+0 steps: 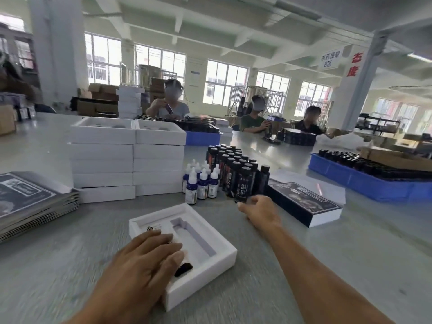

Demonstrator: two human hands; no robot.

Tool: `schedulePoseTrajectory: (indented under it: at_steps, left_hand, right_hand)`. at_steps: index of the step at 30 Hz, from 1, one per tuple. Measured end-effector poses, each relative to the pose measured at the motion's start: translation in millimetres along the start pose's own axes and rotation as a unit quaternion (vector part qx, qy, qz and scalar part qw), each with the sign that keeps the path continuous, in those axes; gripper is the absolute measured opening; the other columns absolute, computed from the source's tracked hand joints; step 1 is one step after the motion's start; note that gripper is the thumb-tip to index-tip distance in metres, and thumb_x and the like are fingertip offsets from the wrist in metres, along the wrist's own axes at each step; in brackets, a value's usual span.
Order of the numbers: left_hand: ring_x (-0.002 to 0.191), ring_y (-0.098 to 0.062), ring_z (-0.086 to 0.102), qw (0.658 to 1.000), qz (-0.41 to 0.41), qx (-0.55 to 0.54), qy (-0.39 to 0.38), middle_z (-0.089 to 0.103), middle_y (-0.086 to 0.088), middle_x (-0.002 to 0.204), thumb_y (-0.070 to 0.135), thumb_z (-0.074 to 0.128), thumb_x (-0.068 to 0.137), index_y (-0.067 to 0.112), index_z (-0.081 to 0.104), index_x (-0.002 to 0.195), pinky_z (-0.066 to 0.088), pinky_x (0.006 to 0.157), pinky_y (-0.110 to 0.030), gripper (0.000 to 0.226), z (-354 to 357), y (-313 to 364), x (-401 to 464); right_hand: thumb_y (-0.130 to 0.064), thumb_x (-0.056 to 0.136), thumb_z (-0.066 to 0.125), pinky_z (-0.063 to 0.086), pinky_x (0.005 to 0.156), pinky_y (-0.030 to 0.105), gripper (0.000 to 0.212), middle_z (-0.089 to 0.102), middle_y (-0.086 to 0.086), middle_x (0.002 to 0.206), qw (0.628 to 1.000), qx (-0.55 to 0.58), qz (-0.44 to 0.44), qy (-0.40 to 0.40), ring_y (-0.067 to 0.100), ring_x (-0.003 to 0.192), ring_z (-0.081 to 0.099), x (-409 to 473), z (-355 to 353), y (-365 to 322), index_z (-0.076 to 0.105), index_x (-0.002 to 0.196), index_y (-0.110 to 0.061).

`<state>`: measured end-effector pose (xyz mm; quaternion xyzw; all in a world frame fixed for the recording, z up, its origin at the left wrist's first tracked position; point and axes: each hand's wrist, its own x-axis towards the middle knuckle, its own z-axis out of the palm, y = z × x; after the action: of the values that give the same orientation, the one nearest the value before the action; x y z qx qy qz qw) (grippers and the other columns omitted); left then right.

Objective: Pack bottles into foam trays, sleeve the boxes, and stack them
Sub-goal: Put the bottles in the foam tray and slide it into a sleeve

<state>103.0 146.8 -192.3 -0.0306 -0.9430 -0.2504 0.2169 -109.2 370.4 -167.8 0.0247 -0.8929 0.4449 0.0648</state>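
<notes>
A white foam tray (219, 256) lies on the grey table in front of me, with one long slot bare. My left hand (142, 260) lies flat over the tray's left side, fingers straight, pressing a dark bottle (184, 268) into its slot. My right hand (259, 210) reaches to the front of a cluster of tall black bottles (233, 170) and pinches the nearest black bottle (245, 185) near its base. Small blue dropper bottles (201, 181) stand just left of the black ones.
Two stacks of white trays (126, 160) stand behind the tray. Flat printed sleeves (30, 202) are piled at the left. A sleeved black box (304, 202) lies at the right. Blue crates (374, 181) of bottles sit far right. Several people work across the table.
</notes>
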Motion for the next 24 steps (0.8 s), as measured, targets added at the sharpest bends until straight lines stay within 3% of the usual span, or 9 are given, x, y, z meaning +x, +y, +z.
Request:
schedulePoseTrajectory:
  at_steps: [5, 10, 12, 15, 17, 20, 22, 24]
  left_hand:
    - [0.128, 0.002, 0.043, 0.999, 0.026, -0.007, 0.040, 0.058, 0.028, 0.125, 0.069, 0.028, 0.083, 0.043, 0.071, 0.112, 0.030, 0.108, -0.018, 0.058, 2.5, -0.7, 0.7]
    - [0.119, -0.009, 0.057, 0.996, 0.037, -0.019, 0.084, 0.068, 0.021, 0.114, 0.059, 0.040, 0.085, 0.038, 0.077, 0.101, 0.049, 0.098, -0.045, 0.046, 6.1, -3.5, 2.3]
    - [0.124, -0.005, 0.052, 0.997, 0.024, -0.026, 0.064, 0.065, 0.023, 0.119, 0.063, 0.035, 0.084, 0.041, 0.075, 0.106, 0.045, 0.103, -0.042, 0.051, 4.0, -3.1, 2.8]
    - [0.128, 0.005, 0.038, 1.000, 0.009, -0.021, 0.020, 0.056, 0.028, 0.128, 0.070, 0.023, 0.085, 0.044, 0.069, 0.116, 0.033, 0.110, -0.031, 0.060, -0.6, -2.2, 0.1]
    - [0.126, 0.006, 0.035, 1.000, 0.004, -0.007, 0.005, 0.053, 0.030, 0.128, 0.068, 0.022, 0.089, 0.043, 0.066, 0.120, 0.031, 0.109, -0.031, 0.059, -2.6, 1.1, -2.4]
    - [0.124, 0.003, 0.037, 1.000, -0.001, 0.012, 0.001, 0.054, 0.028, 0.129, 0.067, 0.014, 0.088, 0.041, 0.063, 0.125, 0.032, 0.106, -0.034, 0.067, -3.4, 3.6, -4.6]
    - [0.124, 0.002, 0.037, 1.000, -0.005, 0.029, -0.001, 0.054, 0.027, 0.131, 0.065, 0.012, 0.089, 0.039, 0.060, 0.127, 0.032, 0.105, -0.035, 0.067, -3.4, 3.3, -5.4]
    - [0.123, 0.002, 0.037, 0.999, -0.005, 0.039, -0.001, 0.054, 0.027, 0.129, 0.061, 0.015, 0.092, 0.038, 0.060, 0.126, 0.031, 0.104, -0.034, 0.061, -3.3, 3.6, -6.3]
  right_hand:
    - [-0.054, 0.083, 0.072, 0.056, 0.082, 0.041, 0.058, 0.068, 0.008, 0.107, 0.995, -0.079, 0.025, 0.050, 0.027, 0.093, 0.065, 32.6, 23.8, -8.9, 0.059, 0.116, -0.008]
    - [-0.051, 0.087, 0.068, 0.056, 0.085, 0.043, 0.050, 0.069, 0.010, 0.110, 0.989, -0.100, 0.057, 0.092, 0.031, 0.098, 0.065, 47.0, 30.3, -8.4, 0.062, 0.117, -0.012]
    - [-0.045, 0.088, 0.069, 0.056, 0.084, 0.042, 0.044, 0.070, 0.010, 0.106, 0.991, -0.078, 0.055, 0.093, 0.030, 0.095, 0.065, 43.4, 28.8, -6.6, 0.062, 0.115, -0.011]
    - [-0.037, 0.087, 0.073, 0.049, 0.066, 0.032, 0.032, 0.070, 0.007, 0.099, 0.998, -0.029, 0.023, 0.058, 0.021, 0.082, 0.062, 23.2, 21.0, -8.0, 0.065, 0.105, -0.011]
    - [-0.034, 0.086, 0.076, 0.044, 0.060, 0.027, 0.023, 0.070, 0.004, 0.093, 1.000, 0.009, -0.014, 0.017, 0.014, 0.075, 0.060, 3.2, 9.4, -16.8, 0.068, 0.096, -0.015]
    - [-0.040, 0.085, 0.075, 0.049, 0.060, 0.029, 0.023, 0.073, 0.004, 0.083, 0.995, 0.006, -0.095, -0.026, 0.013, 0.064, 0.061, -34.2, -10.1, -38.4, 0.069, 0.084, -0.017]
    - [-0.048, 0.082, 0.074, 0.052, 0.059, 0.028, 0.025, 0.072, -0.004, 0.075, 0.986, -0.003, -0.152, -0.066, 0.011, 0.062, 0.063, -65.1, -17.7, -52.8, 0.068, 0.085, -0.024]
    - [-0.054, 0.079, 0.074, 0.051, 0.058, 0.021, 0.031, 0.071, -0.009, 0.075, 0.974, -0.033, -0.199, -0.106, 0.004, 0.065, 0.067, -93.7, -17.8, -60.4, 0.058, 0.099, -0.038]
